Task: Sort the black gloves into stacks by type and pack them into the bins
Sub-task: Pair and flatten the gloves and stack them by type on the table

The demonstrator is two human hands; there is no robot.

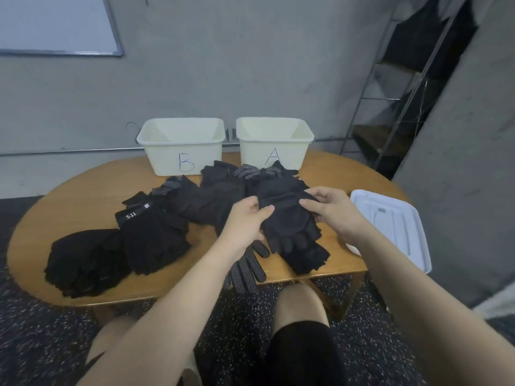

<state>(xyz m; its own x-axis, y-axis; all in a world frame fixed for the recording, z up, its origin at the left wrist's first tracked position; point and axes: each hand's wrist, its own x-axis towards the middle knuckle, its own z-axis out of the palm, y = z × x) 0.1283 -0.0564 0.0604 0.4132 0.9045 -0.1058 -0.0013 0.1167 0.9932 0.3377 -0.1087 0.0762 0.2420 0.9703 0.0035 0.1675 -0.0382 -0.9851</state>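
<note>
A black fingerless glove (289,221) is held over the wooden table (83,196), on top of a small stack of similar gloves (309,257). My left hand (246,221) pinches its left edge and my right hand (330,208) grips its right edge. Behind lies a loose heap of black gloves (217,190). At the left sit a stack with a "5.11" label (150,235) and a plain knit stack (86,260). A dotted-grip glove (248,270) lies at the table's front edge under my left wrist. Cream bins B (182,147) and A (274,142) stand empty at the back.
Two white bin lids (393,227) lie at the table's right end, overhanging the edge. My knees are below the front edge. A grey wall stands behind the bins and a metal rack (390,107) is at the right.
</note>
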